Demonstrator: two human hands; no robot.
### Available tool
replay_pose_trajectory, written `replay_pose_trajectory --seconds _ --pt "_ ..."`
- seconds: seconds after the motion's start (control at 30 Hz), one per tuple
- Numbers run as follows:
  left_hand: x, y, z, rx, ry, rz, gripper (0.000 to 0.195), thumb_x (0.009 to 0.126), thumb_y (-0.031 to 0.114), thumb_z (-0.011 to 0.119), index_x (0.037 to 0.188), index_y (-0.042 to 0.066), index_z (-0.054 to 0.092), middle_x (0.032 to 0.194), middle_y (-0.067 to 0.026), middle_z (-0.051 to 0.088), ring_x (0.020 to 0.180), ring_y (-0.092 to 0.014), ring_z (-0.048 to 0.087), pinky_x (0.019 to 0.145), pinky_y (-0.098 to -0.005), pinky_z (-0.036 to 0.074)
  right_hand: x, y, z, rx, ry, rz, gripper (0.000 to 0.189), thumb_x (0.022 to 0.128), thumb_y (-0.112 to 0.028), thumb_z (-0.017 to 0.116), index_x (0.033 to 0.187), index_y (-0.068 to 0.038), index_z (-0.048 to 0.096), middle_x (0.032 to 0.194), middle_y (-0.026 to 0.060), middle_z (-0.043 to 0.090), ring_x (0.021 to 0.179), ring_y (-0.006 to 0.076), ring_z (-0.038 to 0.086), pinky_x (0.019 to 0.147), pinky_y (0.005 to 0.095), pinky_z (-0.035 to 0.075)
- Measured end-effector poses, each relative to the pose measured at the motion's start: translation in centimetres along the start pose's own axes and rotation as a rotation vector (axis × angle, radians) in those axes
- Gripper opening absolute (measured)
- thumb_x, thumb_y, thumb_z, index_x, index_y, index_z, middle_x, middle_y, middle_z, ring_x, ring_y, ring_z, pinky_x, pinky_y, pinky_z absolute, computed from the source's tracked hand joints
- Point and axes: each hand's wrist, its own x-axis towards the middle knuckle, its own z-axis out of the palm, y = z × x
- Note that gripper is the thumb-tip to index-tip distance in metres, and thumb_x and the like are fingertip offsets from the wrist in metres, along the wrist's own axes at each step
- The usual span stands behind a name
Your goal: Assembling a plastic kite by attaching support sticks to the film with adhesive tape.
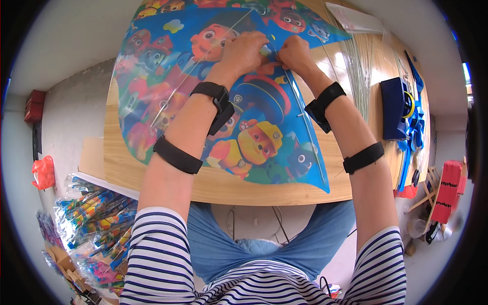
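A blue plastic kite sheet [263, 91] printed with cartoon dogs lies on the wooden table, over other printed sheets. Thin pale rods run along it, one [305, 114] near its right edge and one [167, 103] slanting across its left part. My left hand [246, 53] rests on the upper middle of the sheet, fingers bent; what lies under them is hidden. Just right of it, my right hand [295, 53] is curled with its fingertips at the sheet near the upper end of the right rod. Whether it grips the rod or the film cannot be told.
A bundle of thin rods [356, 65] lies right of the sheet, below a clear plastic bag [356, 19]. Farther right are a blue tape dispenser [392, 108] and blue ribbon [417, 127]. Many packaged kites [95, 217] are piled at the lower left, beside the table.
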Motion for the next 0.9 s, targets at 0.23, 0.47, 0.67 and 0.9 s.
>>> replay_pose_trajectory --seconds 0.23,0.47,0.67,0.9 --pt "0.2 -0.2 0.0 0.01 -0.075 -0.013 0.047 0.076 0.021 0.075 0.121 0.014 0.064 0.126 -0.0026 0.062 0.116 -0.026 0.057 0.095 -0.0425 0.046 -3.5 0.9 -0.5 0.053 0.042 0.015 0.011 0.071 -0.003 0.07 0.071 0.008 0.067 0.062 0.0154 0.066 0.052 0.021 0.067 0.05 0.0318 0.053" --pt "0.4 -0.8 0.8 0.02 -0.04 -0.001 0.045 0.074 0.025 0.077 0.118 0.016 0.066 0.121 -0.0003 0.063 0.116 -0.025 0.058 0.093 -0.0508 0.046 -5.1 0.8 -1.5 0.159 -0.046 0.107 0.016 0.072 -0.006 0.068 0.065 0.009 0.066 0.059 0.0211 0.066 0.052 0.0281 0.068 0.058 0.0339 0.057" --pt "0.7 -1.1 1.1 -0.035 -0.068 0.002 0.048 0.075 0.022 0.075 0.12 0.01 0.064 0.126 -0.0056 0.061 0.114 -0.026 0.059 0.096 -0.0392 0.047 -6.0 1.2 -1.3 0.062 -0.034 0.063 0.016 0.07 -0.003 0.063 0.059 0.009 0.064 0.055 0.02 0.064 0.051 0.0284 0.067 0.057 0.0353 0.056" --pt "0.6 -1.3 1.0 -0.039 -0.059 0.045 0.048 0.075 0.021 0.074 0.12 0.009 0.064 0.127 -0.0063 0.061 0.115 -0.027 0.058 0.097 -0.0387 0.047 -10.1 2.5 -1.7 0.109 -0.063 0.11 0.012 0.072 -0.003 0.07 0.067 0.008 0.066 0.06 0.0158 0.066 0.05 0.0205 0.066 0.05 0.0303 0.053"
